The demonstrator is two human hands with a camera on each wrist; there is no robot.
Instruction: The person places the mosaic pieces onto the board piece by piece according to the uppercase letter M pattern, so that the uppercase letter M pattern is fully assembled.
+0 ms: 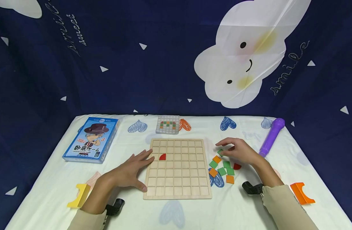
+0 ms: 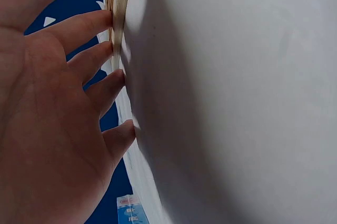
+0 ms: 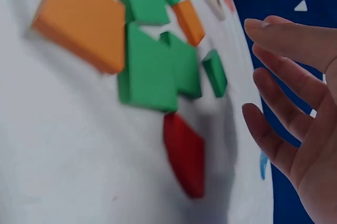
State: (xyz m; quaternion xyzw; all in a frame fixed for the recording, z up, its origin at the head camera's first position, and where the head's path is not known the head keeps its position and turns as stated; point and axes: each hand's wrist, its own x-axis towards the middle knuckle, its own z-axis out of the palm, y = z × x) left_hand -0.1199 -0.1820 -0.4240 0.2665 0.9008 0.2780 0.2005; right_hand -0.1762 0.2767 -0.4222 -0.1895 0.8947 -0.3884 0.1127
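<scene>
Five green squares (image 1: 226, 164), three orange squares (image 1: 230, 179) and one red quarter-circle (image 1: 237, 166) lie loose near the right edge of a pale wooden seven-by-seven grid board (image 1: 181, 182), well in from the bench's (image 1: 193, 214) edge. Another red quarter-circle (image 1: 162, 157) fills one cell, upper left. The left hand (image 1: 127, 171), fingers spread, touches the board's left edge; the right hand (image 1: 239, 150), loosely parted, is at the farthest green square (image 1: 220, 153).
</scene>
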